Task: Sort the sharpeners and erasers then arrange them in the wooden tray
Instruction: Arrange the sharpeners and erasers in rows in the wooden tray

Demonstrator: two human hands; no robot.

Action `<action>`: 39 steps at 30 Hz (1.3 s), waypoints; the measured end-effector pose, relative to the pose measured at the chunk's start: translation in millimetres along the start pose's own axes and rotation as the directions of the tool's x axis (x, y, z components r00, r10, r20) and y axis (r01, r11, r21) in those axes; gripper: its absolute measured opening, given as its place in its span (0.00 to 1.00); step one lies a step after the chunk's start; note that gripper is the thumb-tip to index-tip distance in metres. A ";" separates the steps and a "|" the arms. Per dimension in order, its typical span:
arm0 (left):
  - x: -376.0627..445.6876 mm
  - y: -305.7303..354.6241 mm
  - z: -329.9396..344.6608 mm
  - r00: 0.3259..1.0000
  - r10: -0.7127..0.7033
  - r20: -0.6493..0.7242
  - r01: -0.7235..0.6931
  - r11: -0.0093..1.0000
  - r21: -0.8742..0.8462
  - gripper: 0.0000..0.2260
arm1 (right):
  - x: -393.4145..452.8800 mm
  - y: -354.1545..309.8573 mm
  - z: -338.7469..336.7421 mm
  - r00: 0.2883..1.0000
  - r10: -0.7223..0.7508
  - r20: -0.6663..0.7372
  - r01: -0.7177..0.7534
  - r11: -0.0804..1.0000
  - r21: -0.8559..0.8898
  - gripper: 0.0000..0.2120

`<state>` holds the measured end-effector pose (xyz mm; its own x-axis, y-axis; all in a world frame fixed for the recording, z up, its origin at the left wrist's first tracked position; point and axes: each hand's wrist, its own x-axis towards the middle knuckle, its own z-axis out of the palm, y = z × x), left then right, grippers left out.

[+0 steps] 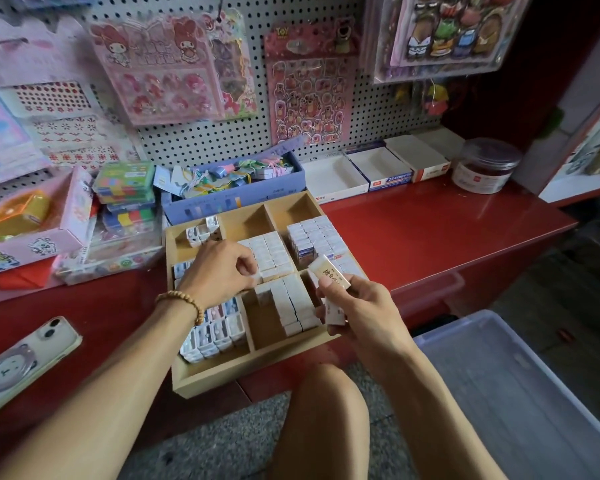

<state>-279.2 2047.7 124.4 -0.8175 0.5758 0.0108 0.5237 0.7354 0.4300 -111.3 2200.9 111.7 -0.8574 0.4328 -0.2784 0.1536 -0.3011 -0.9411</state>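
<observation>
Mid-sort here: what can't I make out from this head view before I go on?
- Left hand fingertips: curled under, so its grip cannot be told.
- Middle-left slot of the compartmented wooden tray: covered by that hand.
- White erasers in the right hand: print too small, count unclear.
- Translucent plastic bin: cut off at the frame's edge.

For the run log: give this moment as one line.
left hand: placing erasers in wooden tray | right hand: holding eraser stack | back compartments empty
</observation>
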 end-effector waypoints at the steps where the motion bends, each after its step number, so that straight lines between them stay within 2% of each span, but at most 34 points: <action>1: -0.4 -0.1 0.9 1.000 0.003 -0.004 -0.003 1.000 -0.009 0.05 | -0.2 1.2 -0.7 1.000 0.003 -0.001 -0.003 1.000 0.001 0.09; 5: -1.9 -2.3 -0.6 0.999 0.034 0.033 -0.034 0.999 0.017 0.03 | -2.1 3.1 -2.0 1.000 0.010 0.009 -0.010 1.000 0.019 0.12; 8: -5.5 5.0 -4.0 0.995 0.076 -0.057 -0.074 0.997 0.036 0.04 | -4.8 0.3 0.1 1.000 -0.002 0.030 0.002 1.000 -0.012 0.14; 10: -10.3 19.0 -7.6 0.992 0.098 -0.084 -0.111 0.979 -0.171 0.06 | -5.2 -1.6 3.1 0.998 -0.020 0.055 0.022 0.999 -0.046 0.12; 12: -16.6 36.1 -12.7 0.993 0.115 0.022 -0.094 0.895 -0.436 0.04 | -5.4 -3.6 7.8 0.995 -0.044 0.085 0.050 0.996 -0.075 0.08; 14: -21.7 46.9 -17.7 0.983 0.161 0.087 -0.082 0.811 -0.579 0.05 | -5.6 -6.5 13.5 0.992 -0.059 0.110 0.067 0.995 -0.068 0.08; 18: -25.5 45.4 -29.6 0.977 0.196 0.088 -0.097 0.765 -0.637 0.11 | -4.6 -11.6 23.6 0.988 -0.088 0.125 0.099 0.992 -0.079 0.07; 21: -25.0 31.8 -41.9 0.989 0.139 0.049 -0.076 0.771 -0.632 0.11 | -1.7 -10.5 29.3 0.989 -0.087 0.119 0.091 0.996 -0.022 0.10; 24: -21.1 8.6 -51.6 1.000 0.011 0.005 -0.006 0.824 -0.567 0.12 | 1.1 -7.4 29.9 0.995 -0.080 0.051 0.081 0.997 -0.009 0.13; 27: -19.6 -9.4 -54.9 0.998 -0.066 0.020 0.069 0.911 -0.407 0.15 | 3.8 -4.0 28.9 0.996 -0.085 0.010 0.085 0.996 0.033 0.15; 30: -20.0 -12.7 -50.6 0.993 -0.120 0.023 0.122 0.968 -0.221 0.14 | 4.3 -3.8 27.4 0.997 -0.073 0.000 0.073 0.996 0.045 0.11; 33: -19.6 -11.6 -44.1 0.993 -0.118 0.018 0.119 0.993 -0.011 0.10 | 4.4 -4.1 25.3 0.998 -0.063 -0.016 0.063 0.997 0.033 0.07; 36: -18.9 -7.6 -36.1 0.996 -0.087 0.005 0.086 0.991 0.103 0.04 | 4.9 -4.3 23.1 0.996 -0.070 -0.047 0.071 0.997 0.003 0.06; 39: -14.5 -0.2 -33.3 0.999 -0.037 -0.017 0.039 0.984 0.171 0.09 | 5.8 -2.8 21.1 0.995 -0.068 -0.075 0.069 0.998 0.001 0.05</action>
<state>-275.4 2027.3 154.2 -0.8403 0.5421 0.0100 0.5244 0.8078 0.2692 -127.1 2186.3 116.8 -0.8265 0.5150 -0.2271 0.0940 -0.2715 -0.9578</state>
